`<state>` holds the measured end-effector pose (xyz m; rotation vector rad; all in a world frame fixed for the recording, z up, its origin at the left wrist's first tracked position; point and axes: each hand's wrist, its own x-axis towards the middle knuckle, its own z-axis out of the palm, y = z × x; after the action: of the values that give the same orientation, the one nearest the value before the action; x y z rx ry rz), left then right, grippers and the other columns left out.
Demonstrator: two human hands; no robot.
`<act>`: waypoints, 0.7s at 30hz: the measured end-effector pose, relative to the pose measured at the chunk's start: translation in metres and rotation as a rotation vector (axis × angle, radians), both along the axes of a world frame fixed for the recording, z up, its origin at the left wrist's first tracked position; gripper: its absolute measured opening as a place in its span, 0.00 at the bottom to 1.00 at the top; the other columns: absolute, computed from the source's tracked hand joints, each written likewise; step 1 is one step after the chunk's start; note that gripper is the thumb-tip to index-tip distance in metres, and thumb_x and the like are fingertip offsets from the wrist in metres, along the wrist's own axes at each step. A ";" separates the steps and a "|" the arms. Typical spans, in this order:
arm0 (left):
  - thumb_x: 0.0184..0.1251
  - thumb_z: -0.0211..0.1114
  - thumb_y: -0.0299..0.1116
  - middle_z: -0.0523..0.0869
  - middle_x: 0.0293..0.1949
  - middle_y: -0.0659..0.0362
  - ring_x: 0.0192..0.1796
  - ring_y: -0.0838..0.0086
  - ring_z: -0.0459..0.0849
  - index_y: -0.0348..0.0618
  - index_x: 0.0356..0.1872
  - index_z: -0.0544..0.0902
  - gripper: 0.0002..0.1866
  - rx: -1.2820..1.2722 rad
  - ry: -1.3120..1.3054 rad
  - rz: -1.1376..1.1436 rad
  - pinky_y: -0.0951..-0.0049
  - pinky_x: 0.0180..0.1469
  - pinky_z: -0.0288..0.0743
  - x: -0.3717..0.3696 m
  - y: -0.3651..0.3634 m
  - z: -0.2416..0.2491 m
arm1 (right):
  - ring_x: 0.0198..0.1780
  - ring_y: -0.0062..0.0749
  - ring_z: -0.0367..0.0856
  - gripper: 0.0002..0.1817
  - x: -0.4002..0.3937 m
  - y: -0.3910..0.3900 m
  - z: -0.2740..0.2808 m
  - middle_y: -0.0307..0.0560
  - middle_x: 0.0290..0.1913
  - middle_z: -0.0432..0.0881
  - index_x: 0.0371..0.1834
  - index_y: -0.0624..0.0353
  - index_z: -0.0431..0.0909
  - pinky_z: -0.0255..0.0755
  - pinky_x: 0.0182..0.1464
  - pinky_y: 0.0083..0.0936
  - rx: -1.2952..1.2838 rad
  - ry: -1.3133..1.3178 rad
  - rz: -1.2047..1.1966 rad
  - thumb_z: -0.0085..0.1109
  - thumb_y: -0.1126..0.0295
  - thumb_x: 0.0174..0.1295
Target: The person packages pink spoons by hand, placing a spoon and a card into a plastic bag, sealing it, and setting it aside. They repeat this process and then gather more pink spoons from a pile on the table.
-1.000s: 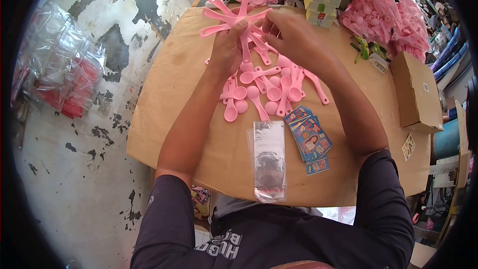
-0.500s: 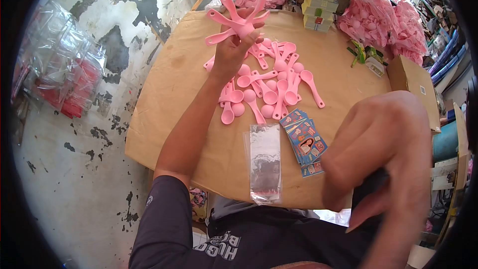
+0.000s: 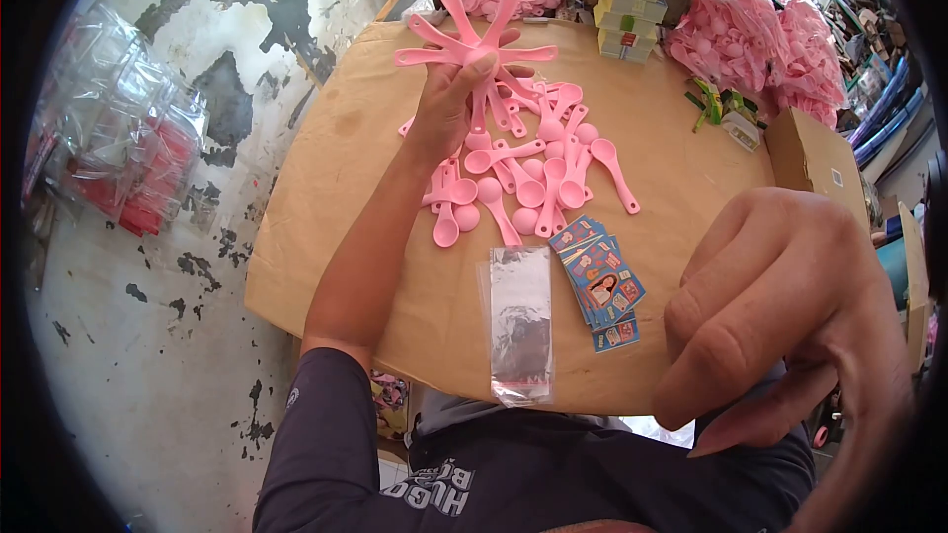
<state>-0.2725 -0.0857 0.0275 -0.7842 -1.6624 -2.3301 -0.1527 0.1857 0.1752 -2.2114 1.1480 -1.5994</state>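
Observation:
My left hand [image 3: 446, 116] is closed around a bunch of pink measuring spoons [image 3: 480, 51], their bowls nested together and handles fanned outward, above the far side of the table. Beneath it lies a loose pile of pink spoons [image 3: 533, 173]. My right hand [image 3: 780, 296] hangs close to the camera at the right, its fingers bent and its thumb apart, with nothing visible in it. To its left, a fanned stack of blue printed cards [image 3: 602, 281] rests beside clear plastic sleeves [image 3: 520, 326] near the front edge.
The brown-covered table [image 3: 326, 197] carries stacked yellow boxes [image 3: 628, 0] at the back. Bulging bags of pink spoons [image 3: 731, 25] sit at the back right, near green-yellow scraps [image 3: 726, 104] and a cardboard box [image 3: 815, 163]. Clear plastic packs [image 3: 128, 118] are at the left.
The bunch in my left hand has turned and its handles now spread out in a fuller fan. My right hand has shifted slightly right and is less blurred.

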 end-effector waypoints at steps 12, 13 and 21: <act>0.79 0.60 0.41 0.76 0.67 0.42 0.59 0.59 0.87 0.25 0.72 0.65 0.32 0.106 -0.178 -0.128 0.64 0.57 0.88 -0.006 -0.013 -0.001 | 0.22 0.19 0.77 0.16 -0.007 0.008 0.021 0.41 0.31 0.82 0.56 0.61 0.87 0.68 0.22 0.18 0.323 0.511 -0.101 0.61 0.78 0.67; 0.79 0.60 0.41 0.76 0.67 0.40 0.59 0.59 0.86 0.25 0.72 0.65 0.32 0.221 -0.239 -0.169 0.65 0.58 0.88 -0.005 -0.014 -0.001 | 0.24 0.17 0.77 0.20 -0.008 0.009 0.017 0.36 0.29 0.79 0.63 0.58 0.84 0.70 0.25 0.16 0.417 0.553 -0.095 0.60 0.76 0.69; 0.80 0.59 0.42 0.78 0.64 0.36 0.67 0.59 0.81 0.26 0.70 0.66 0.31 0.495 -0.387 -0.221 0.66 0.64 0.83 -0.014 -0.034 -0.012 | 0.28 0.20 0.80 0.22 -0.005 0.008 0.012 0.36 0.31 0.80 0.65 0.59 0.83 0.73 0.26 0.19 0.482 0.547 -0.063 0.65 0.73 0.66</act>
<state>-0.2867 -0.1192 0.0157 -0.4517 -1.0515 -3.0219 -0.1581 0.1935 0.1877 -2.3274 1.5448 -0.6219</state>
